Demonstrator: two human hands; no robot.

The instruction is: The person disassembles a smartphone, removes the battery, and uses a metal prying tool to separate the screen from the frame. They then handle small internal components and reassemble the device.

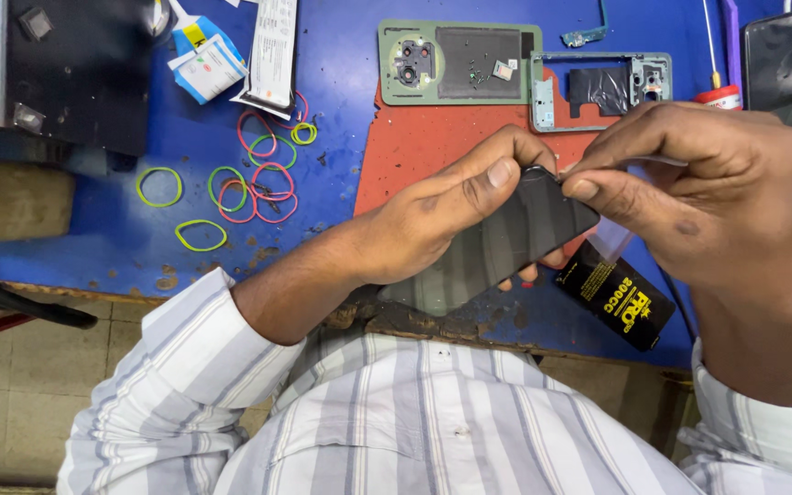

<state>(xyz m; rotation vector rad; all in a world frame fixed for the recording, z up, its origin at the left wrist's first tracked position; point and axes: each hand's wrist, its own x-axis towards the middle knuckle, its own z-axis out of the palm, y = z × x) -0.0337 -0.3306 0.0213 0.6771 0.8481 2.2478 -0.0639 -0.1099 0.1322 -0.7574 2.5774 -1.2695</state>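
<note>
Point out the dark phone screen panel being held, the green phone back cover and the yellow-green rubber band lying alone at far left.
dark phone screen panel (506, 243), head view, middle of its face.
green phone back cover (458, 62), head view, dark inner pad.
yellow-green rubber band (139, 181), head view, left edge of loop.

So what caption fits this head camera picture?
Both hands, left hand and right hand, hold a dark phone screen over a blue workbench.

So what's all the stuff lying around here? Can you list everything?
phone screen: one, dark, held in both hands
clear film: one, peeling off the screen's corner
rubber bands: several, green, red and pink, on the blue table
red mat: one, under the parts
phone back cover: one, green, top centre
phone frame: one, pale, beside the cover
black packet: one, near the table edge
left hand: grips the screen
right hand: pinches the film
</note>
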